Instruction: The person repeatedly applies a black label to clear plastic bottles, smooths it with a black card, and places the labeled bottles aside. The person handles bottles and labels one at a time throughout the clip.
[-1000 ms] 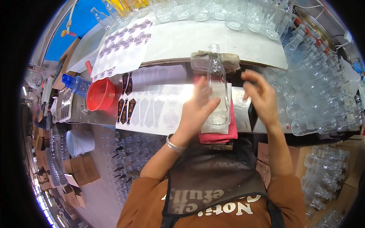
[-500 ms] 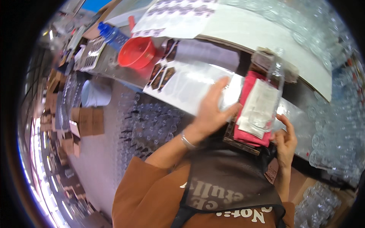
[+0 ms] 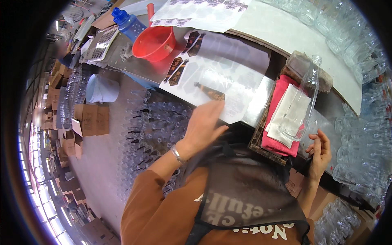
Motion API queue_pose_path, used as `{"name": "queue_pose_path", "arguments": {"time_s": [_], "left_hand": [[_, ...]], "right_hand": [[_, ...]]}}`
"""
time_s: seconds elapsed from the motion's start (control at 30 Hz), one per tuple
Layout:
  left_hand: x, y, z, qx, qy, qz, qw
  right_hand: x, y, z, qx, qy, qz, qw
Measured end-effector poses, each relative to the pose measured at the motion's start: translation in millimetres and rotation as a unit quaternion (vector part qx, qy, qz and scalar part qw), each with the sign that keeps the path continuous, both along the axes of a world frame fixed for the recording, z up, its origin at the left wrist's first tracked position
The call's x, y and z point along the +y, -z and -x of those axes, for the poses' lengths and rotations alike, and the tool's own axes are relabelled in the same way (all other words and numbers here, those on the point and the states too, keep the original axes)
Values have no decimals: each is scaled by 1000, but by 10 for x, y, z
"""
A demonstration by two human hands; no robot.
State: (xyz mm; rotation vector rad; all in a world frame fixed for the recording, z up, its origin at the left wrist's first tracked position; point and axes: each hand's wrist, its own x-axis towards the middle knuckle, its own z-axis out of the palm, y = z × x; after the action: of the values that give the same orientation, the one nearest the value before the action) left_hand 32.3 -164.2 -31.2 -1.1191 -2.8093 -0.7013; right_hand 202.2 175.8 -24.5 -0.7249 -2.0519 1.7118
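My left hand reaches over the white sheet, its fingers stretched out and its thumb standing apart. Its fingertips meet the end of a dark decal with orange markings, which lies slanted on the sheet. Two similar decals are at the sheet's left side, one of them this dark decal. A clear glass bottle lies on its side over a folded white cloth and a pink cloth in a wooden holder. Beside the holder, my right hand is open, fingers loosely bent, with nothing in it.
A red dipper and a blue plastic bottle stand at the back left. Many glass bottles crowd the right side and the floor at left. A white bucket and cardboard boxes stand farther off.
My left hand has moved left, away from the wooden holder. One dark decal has shifted rightward across the sheet to its fingertips. My right hand has drawn slightly away from the holder.
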Motion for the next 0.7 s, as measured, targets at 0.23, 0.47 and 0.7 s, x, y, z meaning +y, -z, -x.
{"name": "queue_pose_path", "arguments": {"time_s": [0.23,0.47,0.7], "left_hand": [[-335,404,135,90,-33,-39,995],[-189,-9,191,-365,-226,-304,850],[1446,-708,491,-281,110,-420,856]], "right_hand": [[-13,-99,115,9,-10,-11,1000],[190,38,-81,10,29,35,999],[174,-75,110,43,3,41,998]]}}
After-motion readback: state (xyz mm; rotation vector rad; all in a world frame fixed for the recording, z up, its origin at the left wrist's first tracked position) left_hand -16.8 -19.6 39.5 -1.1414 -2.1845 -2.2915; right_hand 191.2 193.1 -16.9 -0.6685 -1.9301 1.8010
